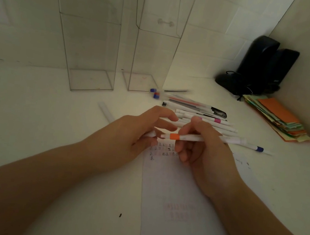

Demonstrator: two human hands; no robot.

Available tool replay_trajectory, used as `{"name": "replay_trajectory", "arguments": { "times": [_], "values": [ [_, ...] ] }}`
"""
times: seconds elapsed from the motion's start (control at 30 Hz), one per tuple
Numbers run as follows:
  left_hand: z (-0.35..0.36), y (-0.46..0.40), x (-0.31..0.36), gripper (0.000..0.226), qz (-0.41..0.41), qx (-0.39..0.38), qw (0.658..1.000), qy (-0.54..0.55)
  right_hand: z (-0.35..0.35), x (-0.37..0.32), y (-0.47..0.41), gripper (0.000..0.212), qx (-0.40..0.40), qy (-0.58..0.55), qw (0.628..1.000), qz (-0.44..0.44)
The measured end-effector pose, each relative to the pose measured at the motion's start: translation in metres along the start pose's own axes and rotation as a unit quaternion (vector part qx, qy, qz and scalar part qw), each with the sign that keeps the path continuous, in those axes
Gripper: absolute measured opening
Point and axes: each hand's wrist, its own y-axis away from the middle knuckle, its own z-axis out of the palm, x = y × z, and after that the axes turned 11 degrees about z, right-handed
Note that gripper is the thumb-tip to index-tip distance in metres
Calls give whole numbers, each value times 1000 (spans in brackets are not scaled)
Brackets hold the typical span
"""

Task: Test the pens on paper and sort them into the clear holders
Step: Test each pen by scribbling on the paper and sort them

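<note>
Orange-banded white pen (197, 138) held level above the paper (179, 190), gripped between thumb and curled fingers of the right hand (204, 154), tip end pointed toward the left hand (138, 133). Pinched a small white piece, apparently the pen's cap (150, 134), in the left-hand grip, thumb and lower fingers closed on it, index and middle fingers stretched out above; sat just apart from the pen tip. Showed rows of small handwritten test marks (163, 150) near the paper's top edge, directly under both hands, plus faint pink marks lower down the sheet. Lay in a loose pile on the white bench (31, 110) beyond the hands: more pens (195, 111), mostly white-barrelled, with pink, blue and black accents; one blue-banded pen (257, 148) off to the right of the pile. Stood upright at the back of the bench, side by side, two tall clear holders, the left holder (94, 49) and the right holder (153, 53), right one just beside the pile's far end; held no visible pens. Rested left of the hands, alone on the bench, a pale translucent stick (106, 111), blurred. Occupied the far right corner: two black objects (262, 66) against the wall and a stack of coloured papers (279, 119), orange sheet on top.
</note>
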Motion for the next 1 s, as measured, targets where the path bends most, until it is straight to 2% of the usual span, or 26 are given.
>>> {"name": "replay_trajectory", "arguments": {
  "times": [0.23, 0.4, 0.43, 0.5, 0.57, 0.73, 0.87, 1.0],
  "values": [
    [1, 0, 3, 55, -1, -12, 1000, -14, 2, 1, -1, 43, 10, 37, 999, 0],
    [1, -1, 6, 47, -5, -17, 999, 42, 2, 3, -1, 44, 38, 71, 997, -5],
    [1, -1, 5, 41, -6, -10, 1000, 17, 1, 3, -1, 44, 39, 66, 997, 0],
    [-2, -1, 1, 24, 17, 18, 993, -115, -1, 2, 0, 43, 31, 46, 998, 5],
    [-3, -2, -3, 31, 49, 25, 976, -209, -2, 3, -1, 41, 14, 44, 999, -5],
    [4, -3, 1, 41, 108, 6, 971, -214, -3, 8, -1, 43, 24, 83, 995, -44],
    [4, -3, 6, 49, 130, 16, 971, -202, 1, 7, 3, 42, 9, 54, 995, -85],
    [5, -1, 6, 39, 131, 22, 970, -201, 3, 6, 4, 42, -6, 39, 997, -71]
  ]
}}
